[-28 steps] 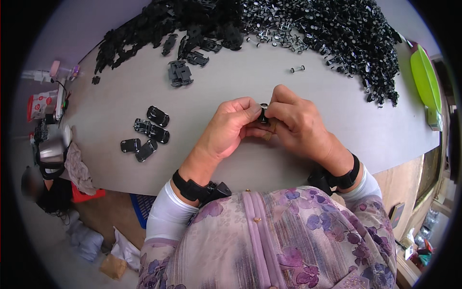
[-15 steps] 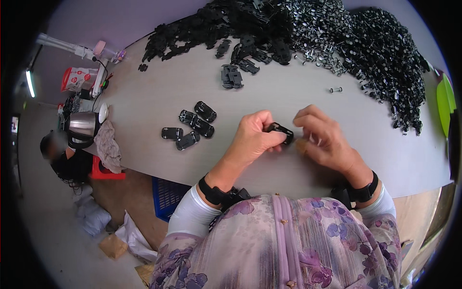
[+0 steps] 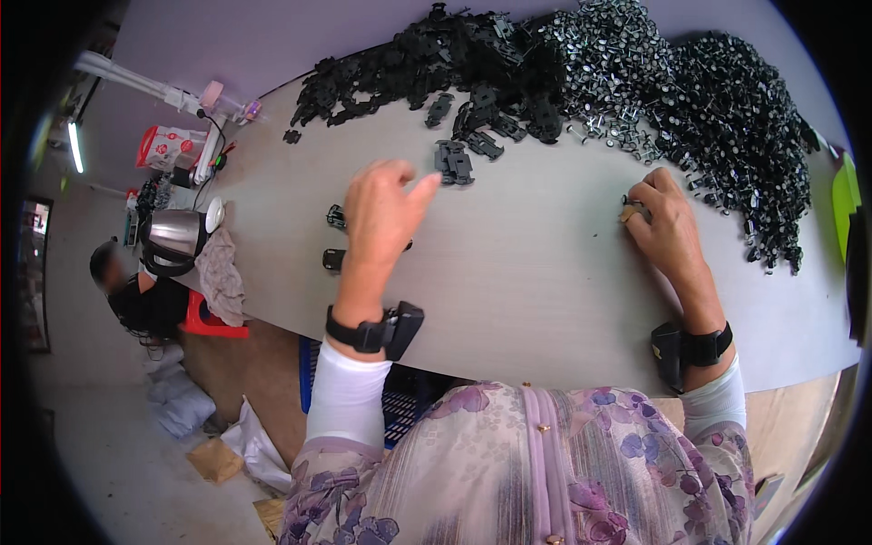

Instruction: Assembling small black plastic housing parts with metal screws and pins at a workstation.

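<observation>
Over a cluster of small black toy cars (image 3: 334, 261) at the left of the table is my left hand (image 3: 380, 209). Its thumb is spread away from the bent fingers, with nothing seen in it, and it hides most of the cars. My right hand (image 3: 666, 222), a tan wrap on one finger, pinches a small wheel axle (image 3: 625, 199) on the tabletop; only an end of the axle shows. Flat black toy car chassis (image 3: 453, 163) lie in a small stack beyond my left hand.
Behind lies a heap of black chassis (image 3: 381, 86), beside a large pile of wheel axles (image 3: 727, 118) at the far right. A steel kettle (image 3: 175, 238) and a crumpled cloth (image 3: 221, 272) are on the left. Below the table edge sits a blue crate (image 3: 400, 413). Another person (image 3: 145, 300) is at far left.
My hands have separated. The left moved left to the toy cars and no longer holds the black toy car. My right went farther away and right, onto the lone wheel axle.
</observation>
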`<state>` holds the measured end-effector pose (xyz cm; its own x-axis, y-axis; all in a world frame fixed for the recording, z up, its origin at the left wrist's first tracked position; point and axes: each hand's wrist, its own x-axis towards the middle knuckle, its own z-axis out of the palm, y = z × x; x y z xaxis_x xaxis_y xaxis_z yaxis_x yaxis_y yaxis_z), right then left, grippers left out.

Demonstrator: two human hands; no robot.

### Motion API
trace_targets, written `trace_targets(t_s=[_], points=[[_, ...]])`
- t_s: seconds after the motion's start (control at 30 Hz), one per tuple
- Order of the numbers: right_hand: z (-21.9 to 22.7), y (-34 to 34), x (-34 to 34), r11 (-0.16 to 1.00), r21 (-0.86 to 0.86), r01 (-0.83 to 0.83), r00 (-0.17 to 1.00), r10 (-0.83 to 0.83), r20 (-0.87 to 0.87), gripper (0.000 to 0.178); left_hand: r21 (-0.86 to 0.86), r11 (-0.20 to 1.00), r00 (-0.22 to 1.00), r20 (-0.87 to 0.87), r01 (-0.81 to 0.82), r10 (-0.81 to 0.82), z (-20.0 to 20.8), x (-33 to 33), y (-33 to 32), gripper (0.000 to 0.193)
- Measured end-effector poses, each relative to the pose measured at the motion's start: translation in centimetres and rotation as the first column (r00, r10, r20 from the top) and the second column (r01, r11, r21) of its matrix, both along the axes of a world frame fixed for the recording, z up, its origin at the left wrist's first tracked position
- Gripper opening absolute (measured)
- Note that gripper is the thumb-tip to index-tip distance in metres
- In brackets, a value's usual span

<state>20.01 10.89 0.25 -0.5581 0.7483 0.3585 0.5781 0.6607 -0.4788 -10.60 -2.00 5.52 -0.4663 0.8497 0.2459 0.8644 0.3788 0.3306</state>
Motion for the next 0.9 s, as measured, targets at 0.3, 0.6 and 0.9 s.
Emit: trace_targets(t_s=[0.3,0.6,0.9], points=[[-0.4,-0.1,-0.2,0.995,-0.038,-0.092,0.994,0.09,-0.057,0.007,0.062,0.987,0.983,-0.115,0.149,-0.142,-5.2,0.8,5.9,0.025],[0.0,-0.4,-0.3,0.991,-0.081,-0.105,0.993,0.1,-0.061,0.018,0.143,0.989,0.992,-0.127,0.036,-0.018,-4.9,0.9,5.1,0.027],[0.8,-0.9,0.2,0.947,-0.135,-0.29,0.957,0.287,-0.045,0.02,0.259,0.965,0.58,0.779,0.051,-0.24,-2.9,2.5,3.1,0.019]])
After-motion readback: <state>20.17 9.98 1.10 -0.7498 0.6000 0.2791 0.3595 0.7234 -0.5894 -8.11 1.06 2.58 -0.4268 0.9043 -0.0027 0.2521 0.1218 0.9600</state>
